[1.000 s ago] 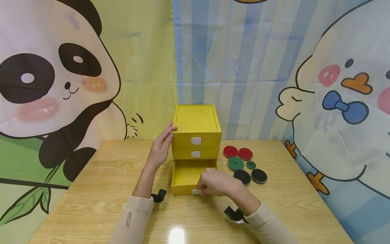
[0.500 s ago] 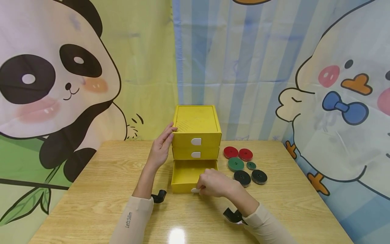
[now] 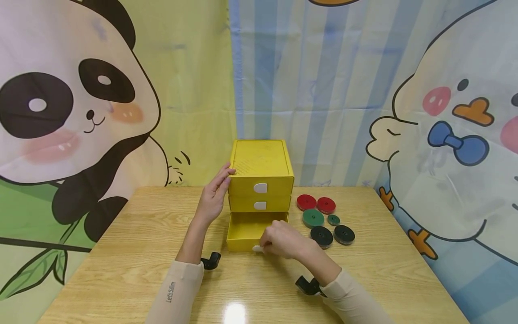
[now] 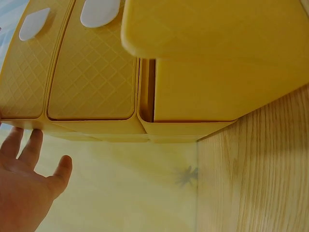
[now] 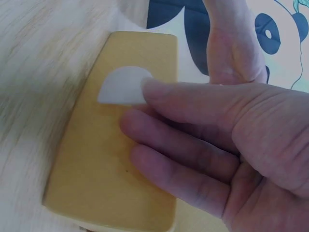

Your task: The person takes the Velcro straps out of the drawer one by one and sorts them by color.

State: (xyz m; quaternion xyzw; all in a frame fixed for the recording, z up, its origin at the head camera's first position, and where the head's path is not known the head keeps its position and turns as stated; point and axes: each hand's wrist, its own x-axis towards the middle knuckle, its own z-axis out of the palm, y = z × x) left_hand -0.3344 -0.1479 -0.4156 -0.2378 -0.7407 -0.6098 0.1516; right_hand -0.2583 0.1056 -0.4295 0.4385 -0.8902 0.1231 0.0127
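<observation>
A yellow three-drawer cabinet point(image 3: 263, 155) stands on the table, its two upper drawers in and its bottom drawer point(image 3: 239, 245) pulled out. Nothing shows in the visible part of that drawer; my right hand hides some of it. With thumb and curled fingers, my right hand point(image 3: 285, 240) pinches the white handle point(image 5: 121, 87) on the bottom drawer's front. My left hand point(image 3: 212, 198) rests on the cabinet's upper left side, fingers fairly straight. In the left wrist view, its fingertips point(image 4: 34, 140) touch the side wall beside the upper drawers.
Right of the cabinet lie flat round discs with central holes: two red point(image 3: 306, 202), a larger green point(image 3: 313, 218), a small green point(image 3: 333, 219) and two black point(image 3: 344, 234). A printed cloth point(image 3: 340, 90) hangs behind the wooden table point(image 3: 133, 270).
The bottom drawer has slid a little way inward, and my right hand has moved with it, still on the handle. My left hand has stayed on the cabinet's side.
</observation>
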